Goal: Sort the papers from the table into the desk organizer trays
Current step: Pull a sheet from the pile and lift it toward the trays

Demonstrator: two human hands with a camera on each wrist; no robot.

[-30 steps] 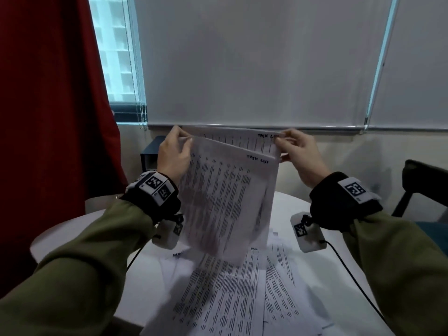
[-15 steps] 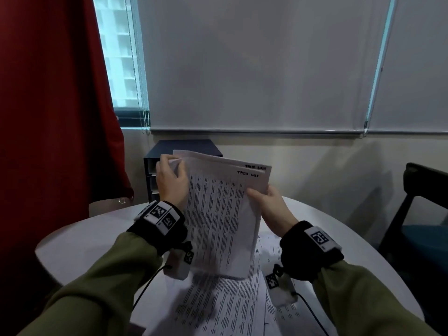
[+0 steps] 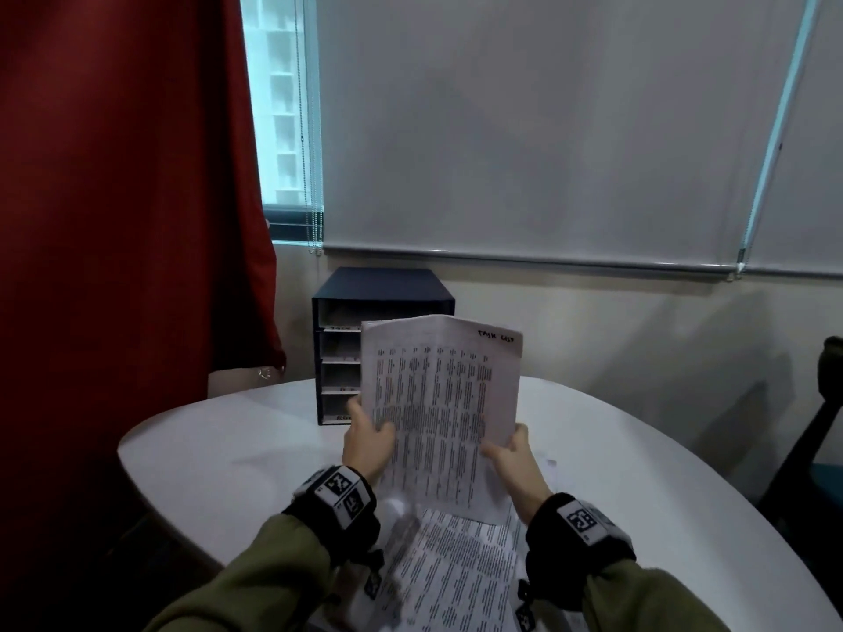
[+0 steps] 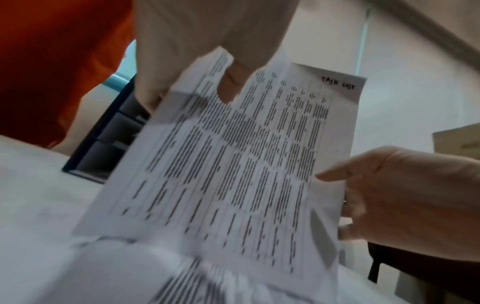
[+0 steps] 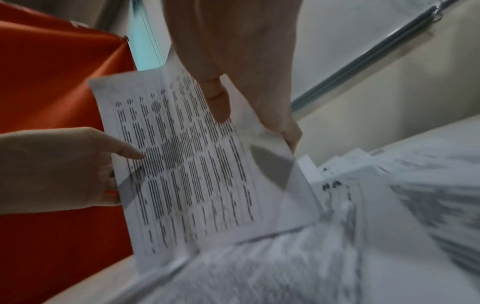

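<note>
I hold the white printed sheets headed "task list" [image 3: 440, 412] upright over the round white table [image 3: 219, 453], my left hand [image 3: 367, 442] and right hand [image 3: 513, 463] pinching their side edges, to square them. The dark blue tiered desk organizer [image 3: 340, 358] stands just beyond, far left, while more loose printed papers [image 3: 451, 581] lie near me

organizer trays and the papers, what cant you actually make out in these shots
- Desk organizer: head view, the held sheet covers its right half; tray labels too small to read.
- Held sheet: printed rows too small and blurred in every view; only the handwritten corner note shows.
- Papers on the table: motion-blurred in both wrist views, cut off by the bottom edge in the head view.
- Left hand, right hand: fingers behind the sheet hidden.
</note>
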